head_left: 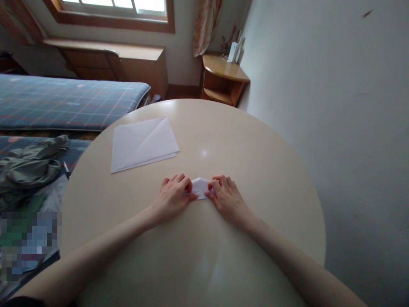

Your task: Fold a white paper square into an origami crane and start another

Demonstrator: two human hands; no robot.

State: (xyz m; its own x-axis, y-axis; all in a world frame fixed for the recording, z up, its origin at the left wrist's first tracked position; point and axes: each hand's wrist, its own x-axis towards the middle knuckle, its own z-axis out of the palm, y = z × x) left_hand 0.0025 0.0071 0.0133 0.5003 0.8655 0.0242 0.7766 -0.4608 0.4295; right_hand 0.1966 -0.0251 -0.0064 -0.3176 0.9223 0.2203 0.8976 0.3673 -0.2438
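Observation:
A small piece of folded white paper (200,186) lies near the middle of the round table (249,149), its upper edge rising to a blunt point. My left hand (175,194) grips its left end, thumb along the lower edge and fingers curled. At the right end my right hand (227,196) pinches it in much the same way. Both thumbs rest close together on the lower edge. The hands cover the paper's two ends. Beyond my left hand lie white paper sheets (143,143), loosely stacked, the top one showing a diagonal crease.
The table's curved edge runs close to a pale wall (345,128) on the right. To the left is a bed with a plaid mattress (64,102) and crumpled grey-green cloth (35,166). A corner shelf (223,68) and a wooden desk (140,53) stand beyond the table.

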